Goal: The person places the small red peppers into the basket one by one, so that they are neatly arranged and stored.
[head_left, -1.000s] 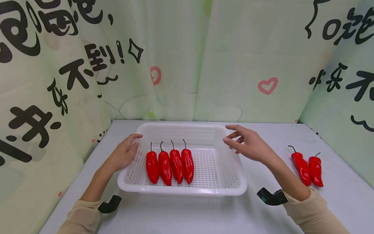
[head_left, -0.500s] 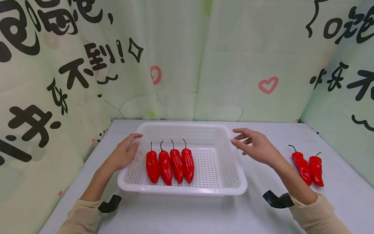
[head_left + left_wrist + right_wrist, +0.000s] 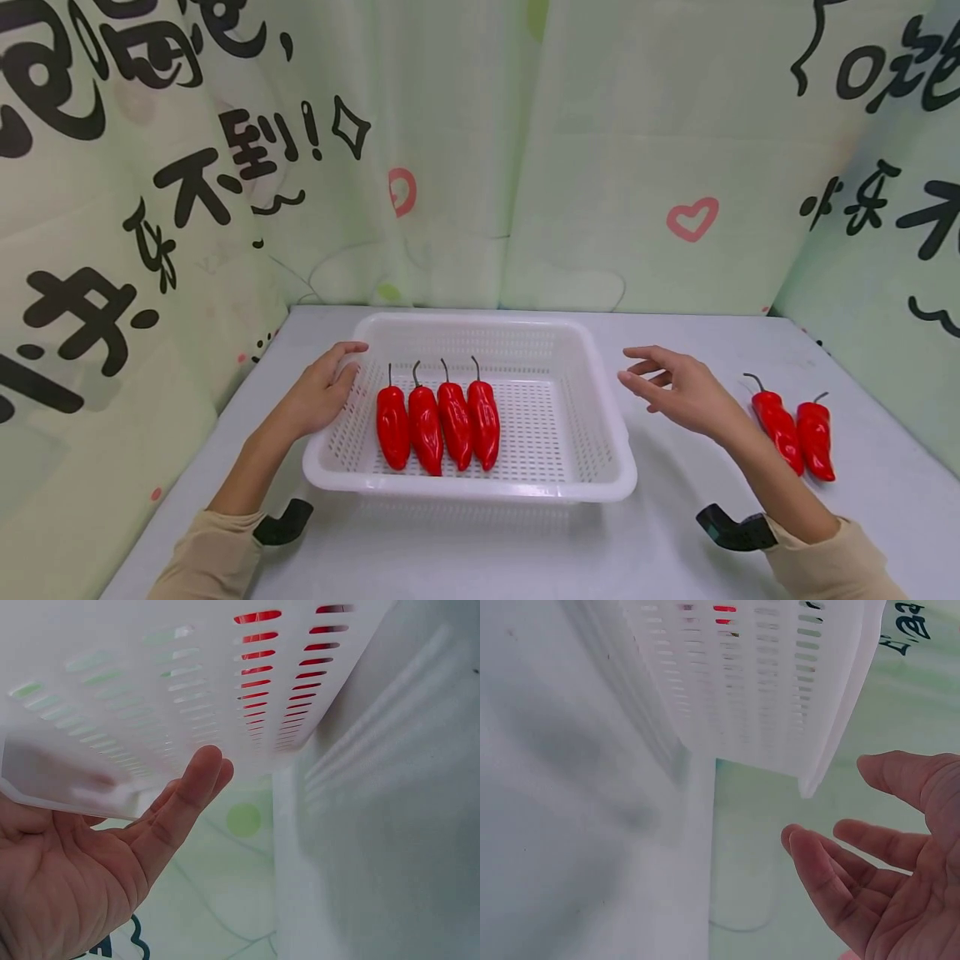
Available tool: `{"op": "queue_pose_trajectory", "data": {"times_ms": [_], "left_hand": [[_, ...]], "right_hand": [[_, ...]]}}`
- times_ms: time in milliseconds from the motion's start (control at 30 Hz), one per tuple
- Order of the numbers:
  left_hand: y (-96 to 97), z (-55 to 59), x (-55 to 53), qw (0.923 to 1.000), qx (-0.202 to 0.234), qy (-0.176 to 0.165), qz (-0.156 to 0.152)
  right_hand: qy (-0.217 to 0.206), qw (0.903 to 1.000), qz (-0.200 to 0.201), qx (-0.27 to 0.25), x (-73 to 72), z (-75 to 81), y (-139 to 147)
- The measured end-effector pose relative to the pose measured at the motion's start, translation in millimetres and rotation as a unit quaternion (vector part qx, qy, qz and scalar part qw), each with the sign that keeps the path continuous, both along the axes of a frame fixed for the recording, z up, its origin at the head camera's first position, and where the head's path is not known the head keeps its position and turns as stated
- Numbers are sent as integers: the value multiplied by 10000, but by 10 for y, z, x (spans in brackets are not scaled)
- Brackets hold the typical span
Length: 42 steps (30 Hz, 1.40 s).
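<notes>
A white perforated plastic basket [image 3: 592, 450] sits mid-table, with several red peppers [image 3: 426, 429] lined up side by side in its left half, stems toward the back. My left hand [image 3: 322, 392] grips the basket's left rim; in the left wrist view its fingers [image 3: 176, 814] lie under the rim along the outer wall, and the thumb side is partly hidden by the rim. Off the basket's right side, my right hand [image 3: 678, 387] is in the air with fingers loosely bent and nothing between them. Two more red peppers [image 3: 780, 429] lie on the table beyond that hand.
The white table [image 3: 450, 558] is bordered at the back and sides by a pale green curtain [image 3: 585, 167] printed with black characters and hearts. A black wrist mount [image 3: 735, 529] juts from the right sleeve, another mount [image 3: 283, 522] from the left.
My right hand has moved rightward, from beside the basket's right rim to a spot between the basket and the two loose peppers. The left hand and the basket have stayed in place.
</notes>
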<state>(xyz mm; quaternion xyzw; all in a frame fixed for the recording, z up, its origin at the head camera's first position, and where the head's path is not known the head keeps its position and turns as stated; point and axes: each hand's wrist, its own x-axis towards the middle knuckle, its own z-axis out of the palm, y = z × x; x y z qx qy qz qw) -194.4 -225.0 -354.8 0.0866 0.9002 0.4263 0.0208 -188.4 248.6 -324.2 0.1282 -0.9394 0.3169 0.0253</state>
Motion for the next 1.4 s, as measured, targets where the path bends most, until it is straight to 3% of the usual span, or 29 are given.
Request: {"op": "queue_pose_trajectory", "data": {"times_ms": [767, 1400], "left_hand": [[-7, 15, -14, 10000, -31, -4, -4], [-17, -10, -16, 10000, 23, 12, -3]], "right_hand": [[-88, 9987, -398, 297, 27, -133, 360], [-74, 9934, -717, 887, 42, -295, 642]]}}
